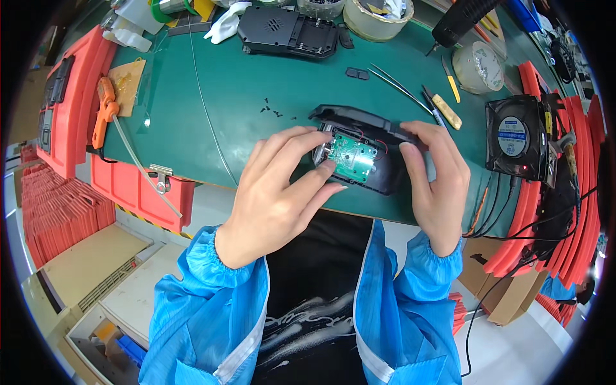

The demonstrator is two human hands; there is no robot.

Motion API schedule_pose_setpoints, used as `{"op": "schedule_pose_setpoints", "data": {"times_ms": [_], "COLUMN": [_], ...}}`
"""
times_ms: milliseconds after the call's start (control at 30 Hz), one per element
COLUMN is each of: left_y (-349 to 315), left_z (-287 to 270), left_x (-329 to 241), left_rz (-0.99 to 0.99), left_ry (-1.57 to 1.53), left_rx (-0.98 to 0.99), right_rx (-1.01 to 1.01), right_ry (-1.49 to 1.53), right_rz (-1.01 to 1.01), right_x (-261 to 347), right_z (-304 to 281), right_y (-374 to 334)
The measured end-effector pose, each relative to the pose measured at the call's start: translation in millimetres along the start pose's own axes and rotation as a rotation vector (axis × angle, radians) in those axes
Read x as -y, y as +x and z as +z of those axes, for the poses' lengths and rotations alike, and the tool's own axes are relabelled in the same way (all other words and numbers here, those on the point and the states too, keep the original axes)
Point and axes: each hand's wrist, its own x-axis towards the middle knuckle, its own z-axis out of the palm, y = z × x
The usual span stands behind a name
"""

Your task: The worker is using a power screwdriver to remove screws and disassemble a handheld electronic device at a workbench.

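A black plastic housing lies opened near the front of the green bench, its lower half under a green circuit board. Thin red wires run from the board toward the raised upper half, which is tilted up behind it. My left hand is closed at the board's left end, its fingers at a round metal part there. With thumb and fingers, my right hand grips the right end of the upper half. Several small black screws lie loose to the left of the housing.
At the back lies a larger black casing. Tweezers, a yellow-handled knife and a small fan are to the right. An orange glue gun stands left; red trays flank the bench.
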Motion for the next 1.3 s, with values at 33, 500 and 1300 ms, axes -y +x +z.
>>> {"op": "schedule_pose_setpoints", "data": {"times_ms": [33, 500, 1300], "left_y": [1.1, 11.8, 5.6], "left_z": [1.2, 19.7, 16.7], "left_x": [0.0, 2.7, 4.3], "left_rz": [-0.022, -0.017, -0.054], "left_ry": [-0.017, -0.027, -0.087], "left_rx": [-0.001, 0.002, -0.036], "right_rx": [-0.005, -0.470, -0.065], "right_ry": [-0.008, 0.190, 1.244], "right_rz": [0.024, -0.139, -0.473], "right_x": [-0.7, -1.6, 24.8], "right_z": [0.8, -31.7, -61.8], "right_y": [0.7, 53.6, 120.1]}}
